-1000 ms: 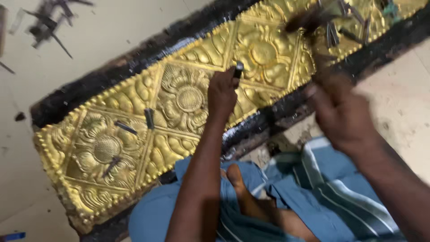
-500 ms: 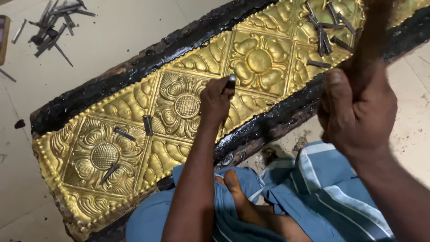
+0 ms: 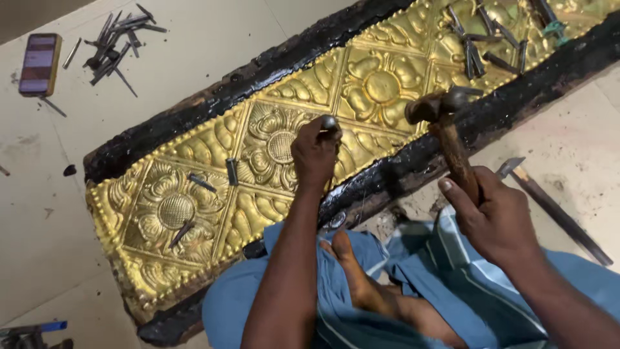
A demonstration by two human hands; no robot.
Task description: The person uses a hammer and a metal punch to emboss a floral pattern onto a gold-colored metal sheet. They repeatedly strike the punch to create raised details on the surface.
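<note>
**Punch set on the gold sheet, hammer poised beside it**

The embossed gold sheet (image 3: 213,194) lies on a black pitch bed (image 3: 413,165) on the floor, stretching away from the person's lap. Near the middle of the sheet, just right of the central flower panel, the left hand (image 3: 314,152) has its fingers clamped on a small steel punch (image 3: 330,122), held upright with its tip on the metal. The right hand (image 3: 494,216), off the sheet's near edge, has its fingers wrapped tight on the wooden handle of a hammer (image 3: 445,123), whose head hangs just right of the punch and apart from it.

This looks like the chasing step, mid-stroke. The next blow would call for the head to land squarely on the punch top while the left hand keeps the tip from skating.

More punches (image 3: 481,52) lie at the sheet's far right end; a phone (image 3: 40,63) rests on the floor beyond its left end.
</note>
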